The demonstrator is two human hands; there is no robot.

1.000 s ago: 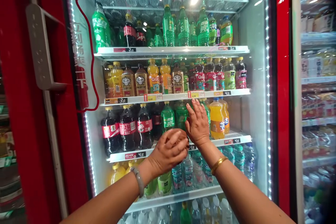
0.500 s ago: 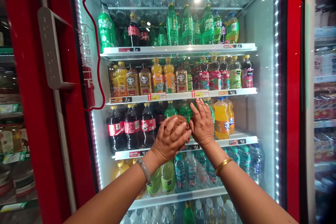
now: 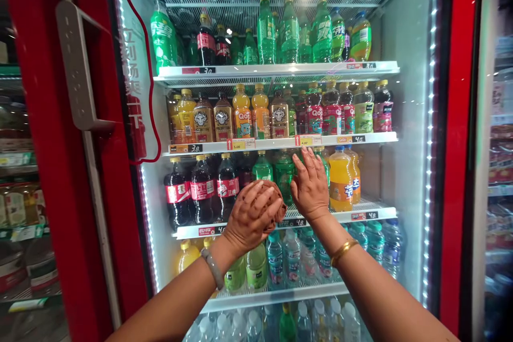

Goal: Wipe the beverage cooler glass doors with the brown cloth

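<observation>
My left hand (image 3: 253, 215) is wrapped over a bunched brown cloth (image 3: 276, 208), which appears pressed to the glass door of a drinks fridge. Just to the right, my right hand (image 3: 311, 184) lies flat with its fingers stretched upward, seemingly on the same glass, holding nothing. Behind the hands, partly covered by them, are green bottles (image 3: 284, 173) on a shelf. Dark cola bottles (image 3: 202, 192) with red labels stand left of them on that shelf, and orange soda bottles (image 3: 340, 181) stand right.
The fridge has a red door frame (image 3: 96, 214) with a grey handle (image 3: 76, 64) at left. White shelves (image 3: 276, 144) hold rows of bottles above and below my hands. Other stocked shelves (image 3: 499, 192) stand at far right. Lights reflect on the glass.
My left hand has shifted slightly left and down with the cloth, away from my right hand, so more of the cloth shows. My right hand stays in nearly the same place.
</observation>
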